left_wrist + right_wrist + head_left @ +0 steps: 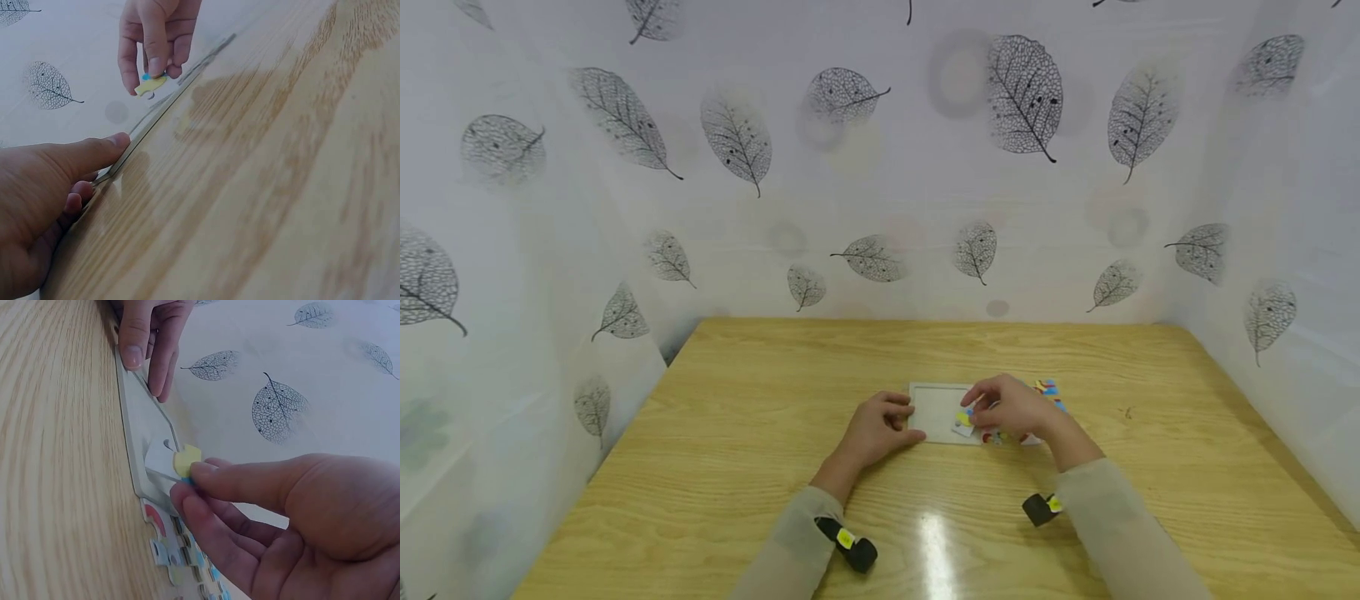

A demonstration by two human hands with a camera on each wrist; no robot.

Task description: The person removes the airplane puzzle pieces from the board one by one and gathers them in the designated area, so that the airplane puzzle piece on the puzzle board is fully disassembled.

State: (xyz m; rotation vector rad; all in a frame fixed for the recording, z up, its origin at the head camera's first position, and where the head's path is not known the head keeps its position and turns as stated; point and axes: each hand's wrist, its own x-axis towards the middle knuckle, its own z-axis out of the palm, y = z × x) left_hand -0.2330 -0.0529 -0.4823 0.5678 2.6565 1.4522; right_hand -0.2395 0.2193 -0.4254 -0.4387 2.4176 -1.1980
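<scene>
A pale, flat puzzle tray point(934, 414) with a raised rim lies on the table. My left hand point(874, 429) holds its left end, thumb at the near corner and fingers along the side. My right hand point(1013, 407) pinches a jigsaw piece point(186, 460) between thumb and fingertips, over the right part of the tray. Yellow, white and a little blue show on the piece, which is tilted in the right wrist view. Colourful loose jigsaw pieces point(164, 534) lie just beyond the tray's right end, partly hidden under my right hand in the head view.
The wooden table point(760, 383) extends around the tray. A white curtain with a leaf print point(880, 183) encloses its back and sides. Each wrist carries a small black camera, such as the left one point(857, 552). A small dark mark point(1126, 412) shows on the right of the tabletop.
</scene>
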